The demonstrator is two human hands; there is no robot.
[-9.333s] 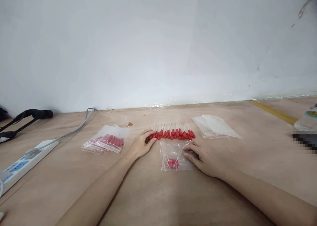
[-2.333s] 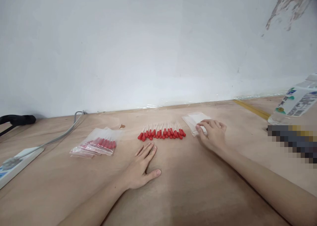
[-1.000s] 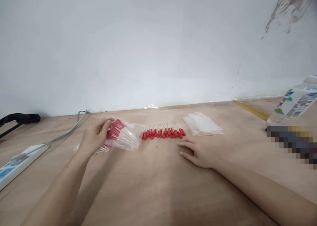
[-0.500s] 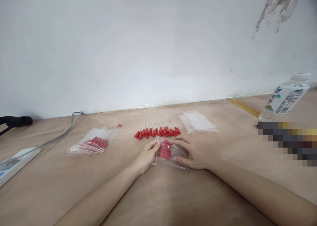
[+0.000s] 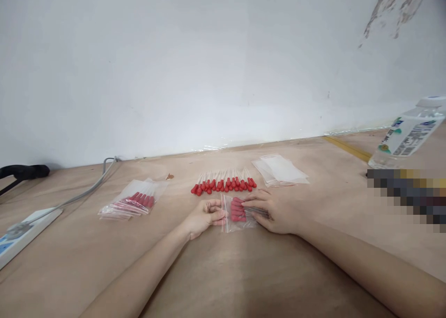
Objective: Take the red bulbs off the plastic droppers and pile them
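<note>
A clear zip bag (image 5: 248,223) lies flat on the table before me, with several red-bulbed droppers (image 5: 238,210) side by side inside it. At the bag's zip end, on its left, my left hand (image 5: 206,217) pinches the edge between thumb and fingers. My right hand (image 5: 275,212) lies over the other end of the bag, fingers spread and touching the plastic. Just beyond the bag is a row of loose droppers (image 5: 223,184), their red bulbs toward me and their clear tips pointing at the wall.
To the left lies a pile of filled bags (image 5: 130,202); at the back right, a stack of flat bags (image 5: 282,170). A power strip (image 5: 28,232) with a grey cable (image 5: 81,195) is at far left. A plastic bottle (image 5: 406,134) stands at right beside a blurred patch.
The bag now lies flatter, its bulbs in a neat row. My left fingers have shifted slightly left along with the zip edge. My right hand stays over the other end.
</note>
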